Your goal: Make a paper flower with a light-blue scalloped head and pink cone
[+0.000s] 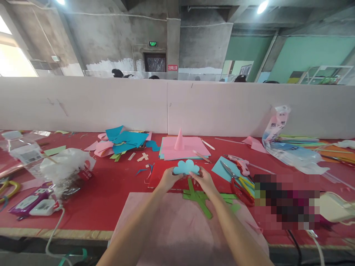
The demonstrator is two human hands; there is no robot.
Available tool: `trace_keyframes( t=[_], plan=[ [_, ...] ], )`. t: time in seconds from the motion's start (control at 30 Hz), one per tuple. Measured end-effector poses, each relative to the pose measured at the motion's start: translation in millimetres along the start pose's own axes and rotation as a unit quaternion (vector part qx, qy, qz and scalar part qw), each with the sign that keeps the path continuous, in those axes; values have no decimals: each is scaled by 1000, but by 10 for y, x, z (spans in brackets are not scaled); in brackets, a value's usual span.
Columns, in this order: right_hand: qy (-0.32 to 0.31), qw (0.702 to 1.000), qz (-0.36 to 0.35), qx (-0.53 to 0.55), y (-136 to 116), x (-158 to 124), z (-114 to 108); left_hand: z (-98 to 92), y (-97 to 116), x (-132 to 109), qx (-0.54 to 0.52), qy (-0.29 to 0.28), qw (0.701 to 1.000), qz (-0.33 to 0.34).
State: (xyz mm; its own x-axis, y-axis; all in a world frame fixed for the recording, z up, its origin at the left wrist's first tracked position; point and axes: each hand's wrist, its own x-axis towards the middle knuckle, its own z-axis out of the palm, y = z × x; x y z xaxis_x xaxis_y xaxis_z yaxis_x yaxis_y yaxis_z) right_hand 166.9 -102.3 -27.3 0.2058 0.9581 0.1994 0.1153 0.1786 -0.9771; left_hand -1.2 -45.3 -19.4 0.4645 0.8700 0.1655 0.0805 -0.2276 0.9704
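Note:
A light blue paper cutout with a scalloped, cloud-like edge (186, 167) is held upright between both hands. My left hand (169, 178) grips its left end. At the right end, my right hand (203, 178) pinches the lower edge, with the thumb on the near face. Just below the hands lie several green paper strips (204, 209), some crossing one another. Behind the cutout, a pink paper cone (179, 140) stands on a stack of pink sheets (198, 145). The far sides of my fingers are partly hidden.
Scissors (240, 188) and a pink glue gun (242, 164) lie to the right. Blue and pink paper scraps (124, 140) are heaped at the back left. A plastic bottle (20, 147) and a bagged item (68, 168) stand at left. A pale partition (124, 105) closes off the back.

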Motion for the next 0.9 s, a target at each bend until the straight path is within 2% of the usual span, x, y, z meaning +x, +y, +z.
trace_keyframes(
  t=[0.17, 0.27, 0.43, 0.63, 0.9],
  plan=[
    [-12, 1000, 5, -2, -23, -10, -21, 22, 23, -14, -38, -31, 998, 39],
    [-14, 999, 14, 25, -49, -17, -33, 36, 16, -7, -51, -49, 997, 35],
    [-44, 999, 10, 19, -49, -18, -24, 35, 11, 13, -12, 1, 1000, 12],
    [-22, 999, 3, -29, -17, -10, -18, 54, 28, -9, -23, -28, 999, 10],
    [-29, 998, -1, -54, -71, -44, 5, 50, -25, -10, 2, -13, 1000, -15]
  ],
)
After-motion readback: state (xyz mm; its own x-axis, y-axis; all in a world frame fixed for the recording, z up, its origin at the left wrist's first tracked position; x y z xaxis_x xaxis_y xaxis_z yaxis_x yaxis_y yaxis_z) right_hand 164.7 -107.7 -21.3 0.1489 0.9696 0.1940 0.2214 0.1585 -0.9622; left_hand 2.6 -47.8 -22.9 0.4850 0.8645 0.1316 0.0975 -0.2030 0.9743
